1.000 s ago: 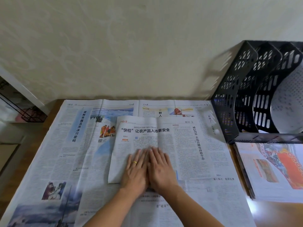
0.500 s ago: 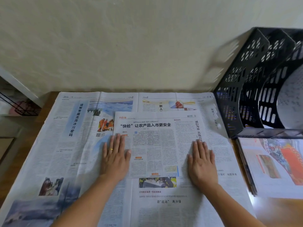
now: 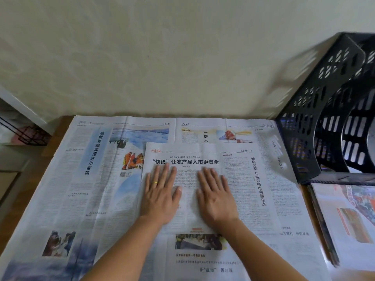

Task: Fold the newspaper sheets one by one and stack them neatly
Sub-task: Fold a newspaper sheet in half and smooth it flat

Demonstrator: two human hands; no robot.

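The folded newspaper sheet (image 3: 205,187) lies flat in the middle of the open newspaper sheets (image 3: 85,199) spread over the tabletop (image 3: 50,142), its headline facing up. Your left hand (image 3: 160,197) and right hand (image 3: 216,199) now rest palm-down on its centre, fingers (image 3: 162,175) straight and slightly spread, holding nothing. Half a second ago your hands were out at the sheet's left and right edges; a second ago they sat touching at its near middle. You have swept outward and come back in higher up, so I judge you are still smoothing the creases, and this sheet looks nearly ready to stack. The view has also shifted a little. To your right stand a black file rack (image 3: 324,118) and a pile of papers (image 3: 349,220).
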